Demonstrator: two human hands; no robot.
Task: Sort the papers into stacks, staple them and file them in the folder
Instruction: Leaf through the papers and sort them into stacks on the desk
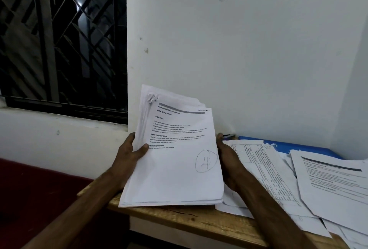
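At the near edge of the wooden table point(179, 221), both bare forearms reach in from below. Between them a thick stack of papers point(175, 173) is held tilted up toward the camera, its lower edge low over the tabletop; contact there not clear. Left hand point(127, 157) grips the stack's left edge, thumb laid across the front sheet, fingers wrapped behind. Right hand point(229, 163) clasps the right edge, thumb tip showing at the margin, fingers hidden behind the paper. Top sheet carries printed headings, among them "TASK GOAL" and "TASK DESCRIPTION", plus a pen-circled scrawl at lower right. Upper left corner of the stack is crumpled, and sheets behind fan out unevenly at the top. To the right, loose papers point(264, 171) lie overlapped on the table, one a printed grid; a further text sheet point(334, 187) lies over them at the far right. Behind these, against the wall, a blue folder point(298, 146) lies flat, partly covered. Small dark object point(230, 135) beside the folder, too small to tell. Dark red surface point(29, 189) lower left. Beyond, white wall point(249, 39) and a barred window point(59, 39), dark outside.
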